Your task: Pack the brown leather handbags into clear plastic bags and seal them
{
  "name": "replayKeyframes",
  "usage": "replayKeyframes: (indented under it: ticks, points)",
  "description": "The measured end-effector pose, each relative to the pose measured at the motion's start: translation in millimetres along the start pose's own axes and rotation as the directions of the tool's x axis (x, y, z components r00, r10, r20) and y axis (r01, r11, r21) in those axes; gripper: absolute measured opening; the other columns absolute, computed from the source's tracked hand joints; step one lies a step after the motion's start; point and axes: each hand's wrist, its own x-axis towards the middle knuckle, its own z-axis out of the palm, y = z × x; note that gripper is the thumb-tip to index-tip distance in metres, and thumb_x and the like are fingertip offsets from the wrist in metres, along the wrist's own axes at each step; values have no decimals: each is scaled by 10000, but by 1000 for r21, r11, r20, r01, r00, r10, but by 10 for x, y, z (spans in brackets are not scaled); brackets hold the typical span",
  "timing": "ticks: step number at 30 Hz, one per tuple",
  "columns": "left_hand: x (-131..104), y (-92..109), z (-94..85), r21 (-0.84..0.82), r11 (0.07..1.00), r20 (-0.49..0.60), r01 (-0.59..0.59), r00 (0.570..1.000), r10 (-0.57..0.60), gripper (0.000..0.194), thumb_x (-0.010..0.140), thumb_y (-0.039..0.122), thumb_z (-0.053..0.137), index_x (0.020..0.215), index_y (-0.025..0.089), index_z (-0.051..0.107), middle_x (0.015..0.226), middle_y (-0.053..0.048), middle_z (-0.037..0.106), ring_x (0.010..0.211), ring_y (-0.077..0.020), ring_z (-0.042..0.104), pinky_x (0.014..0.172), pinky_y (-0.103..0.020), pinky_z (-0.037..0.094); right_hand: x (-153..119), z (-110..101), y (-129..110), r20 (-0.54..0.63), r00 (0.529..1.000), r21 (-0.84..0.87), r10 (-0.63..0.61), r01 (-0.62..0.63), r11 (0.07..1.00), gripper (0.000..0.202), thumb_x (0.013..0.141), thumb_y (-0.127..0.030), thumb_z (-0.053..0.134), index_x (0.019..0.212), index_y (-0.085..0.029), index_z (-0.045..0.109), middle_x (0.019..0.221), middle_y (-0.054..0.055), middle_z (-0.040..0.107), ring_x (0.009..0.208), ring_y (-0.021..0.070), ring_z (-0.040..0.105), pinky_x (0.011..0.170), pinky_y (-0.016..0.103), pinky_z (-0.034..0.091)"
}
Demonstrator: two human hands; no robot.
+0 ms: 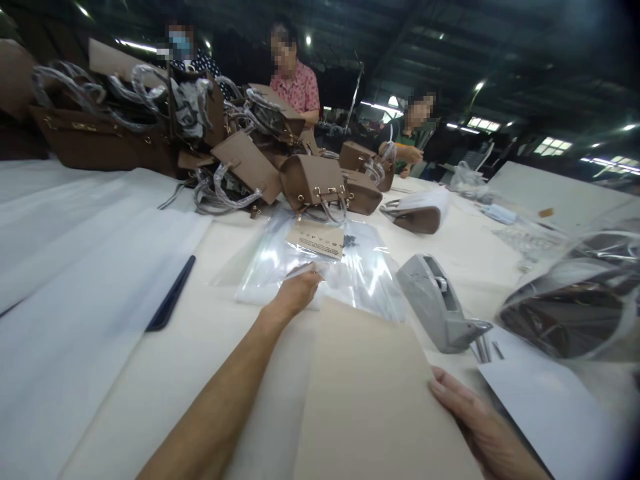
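My left hand [299, 290] reaches forward with its fingers closed at the near edge of a clear plastic bag [270, 260], seemingly pinching it. A printed brown card [316, 239] shows on the bag, just beyond those fingers. Low in the view, my right hand [467, 408] grips the right edge of a large beige cardboard sheet [373, 393], thumb or fingers partly hidden behind it. The sheet's far end comes up to the bag's near edge.
Brown handbags [313, 180] with plastic-wrapped handles are heaped along the back. A grey tape dispenser [430, 303] stands right of the bag. A dark blue strip-shaped tool [173, 293] lies at left beside white sheets [100, 300]. Several people work across the table [240, 373].
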Motion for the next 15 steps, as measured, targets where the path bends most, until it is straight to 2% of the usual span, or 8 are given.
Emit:
replayKeyframes:
  ticks: [2, 4, 7, 11, 15]
  points:
    - [-10, 8, -12, -18, 1000, 11, -14, 1000, 14, 244, 804, 143, 451, 976, 214, 608, 1046, -57, 589, 945, -211, 560, 776, -297, 465, 51, 134, -71, 30, 999, 30, -33, 32, 999, 541, 663, -393, 670, 1146, -248, 474, 1016, 63, 629, 854, 239, 623, 669, 336, 536]
    - [-24, 17, -27, -44, 999, 24, -27, 999, 28, 300, 804, 169, 480, 1080, 252, 563, 1117, -38, 563, 989, -210, 544, 805, -299, 459, 165, 171, -103, 40, 997, 39, -60, 58, 998, 473, 676, -370, 672, 1095, -235, 500, 987, 55, 637, 840, 230, 625, 659, 321, 541]
    - [-43, 29, -39, -81, 996, 39, -28, 999, 31, 435, 790, 207, 527, 1212, 295, 464, 1199, -25, 521, 1038, -217, 522, 840, -308, 449, 389, 147, -111, -46, 992, 68, -118, 121, 990, 362, 663, -295, 696, 975, -203, 537, 898, 36, 655, 792, 209, 631, 658, 297, 548]
    - [-58, 56, -65, -127, 992, 65, 8, 998, 1, 475, 805, 254, 516, 1266, 301, 412, 1181, -39, 539, 1008, -240, 542, 816, -333, 459, 553, 189, -130, -130, 980, 155, -151, 170, 973, 332, 631, -188, 716, 918, -177, 551, 848, 11, 658, 756, 174, 633, 686, 254, 544]
    - [-81, 106, -143, -199, 980, 90, 18, 996, -1, 422, 814, 304, 509, 1231, 334, 451, 1170, 9, 550, 1004, -209, 541, 818, -291, 458, 507, 325, -165, -124, 968, 162, -220, 238, 957, 312, 624, -177, 724, 890, -171, 561, 840, 0, 652, 739, 131, 626, 666, 180, 529]
